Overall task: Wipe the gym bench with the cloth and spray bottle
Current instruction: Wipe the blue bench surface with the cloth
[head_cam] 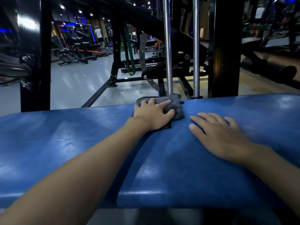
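Blue padded vinyl gym bench spans the head view. Crumpled dark grey cloth lies at the bench's far edge, near its middle (directly before two upright chrome rods). Left hand grips the cloth, fingers curled over it. Right hand rests flat on the pad just beside the cloth, fingers straight, holding nothing.

My left hand grips the bunched grey cloth at the far edge of the blue gym bench. My right hand lies flat on the pad just right of it, fingers spread. There are wet specks on the pad to the left. Two chrome poles stand just beyond the cloth.
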Motion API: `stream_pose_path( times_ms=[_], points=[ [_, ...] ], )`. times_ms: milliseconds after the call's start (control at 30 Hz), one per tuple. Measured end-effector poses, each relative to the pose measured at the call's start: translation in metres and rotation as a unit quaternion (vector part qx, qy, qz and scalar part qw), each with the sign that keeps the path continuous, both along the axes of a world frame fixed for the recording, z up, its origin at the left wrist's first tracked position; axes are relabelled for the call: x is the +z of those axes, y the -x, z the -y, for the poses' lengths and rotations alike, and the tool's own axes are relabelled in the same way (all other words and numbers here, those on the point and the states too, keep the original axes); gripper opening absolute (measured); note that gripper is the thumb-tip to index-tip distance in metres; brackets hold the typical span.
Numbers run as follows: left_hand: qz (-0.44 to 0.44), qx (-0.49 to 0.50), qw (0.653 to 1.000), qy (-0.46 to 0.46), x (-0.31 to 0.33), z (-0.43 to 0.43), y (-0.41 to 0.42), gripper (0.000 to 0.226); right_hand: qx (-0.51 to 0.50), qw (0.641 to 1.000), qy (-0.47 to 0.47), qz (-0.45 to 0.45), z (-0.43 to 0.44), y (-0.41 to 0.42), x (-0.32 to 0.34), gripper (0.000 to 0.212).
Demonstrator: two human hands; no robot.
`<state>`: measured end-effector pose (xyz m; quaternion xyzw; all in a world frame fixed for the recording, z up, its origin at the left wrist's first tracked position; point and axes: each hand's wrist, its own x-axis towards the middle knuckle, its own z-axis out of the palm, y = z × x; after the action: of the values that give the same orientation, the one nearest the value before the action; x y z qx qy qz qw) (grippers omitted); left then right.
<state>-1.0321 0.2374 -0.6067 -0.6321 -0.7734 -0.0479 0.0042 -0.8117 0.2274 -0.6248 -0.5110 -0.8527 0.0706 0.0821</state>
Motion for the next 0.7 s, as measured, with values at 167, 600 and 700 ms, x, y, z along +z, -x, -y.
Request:
stream_pose_path(
  times_ms=[167,600,700],
  points=[
    [-0.006,-0.018,1.0,-0.015,-0.007,0.068,-0.022,0.062,-0.004,1.0,-0.009,-0.014,-0.003,0.0,-0.002,0.069],
    [-0.037,-0.026,0.997,-0.058,-0.007,0.193,-0.057,0.077,0.021,0.999,-0.043,-0.007,0.013,-0.004,0.007,0.049],
    [-0.039,-0.022,0.997,-0.066,-0.007,0.188,-0.057,0.08,0.025,0.998,-0.051,-0.016,0.015,0.003,0.016,0.047]
  ],
)
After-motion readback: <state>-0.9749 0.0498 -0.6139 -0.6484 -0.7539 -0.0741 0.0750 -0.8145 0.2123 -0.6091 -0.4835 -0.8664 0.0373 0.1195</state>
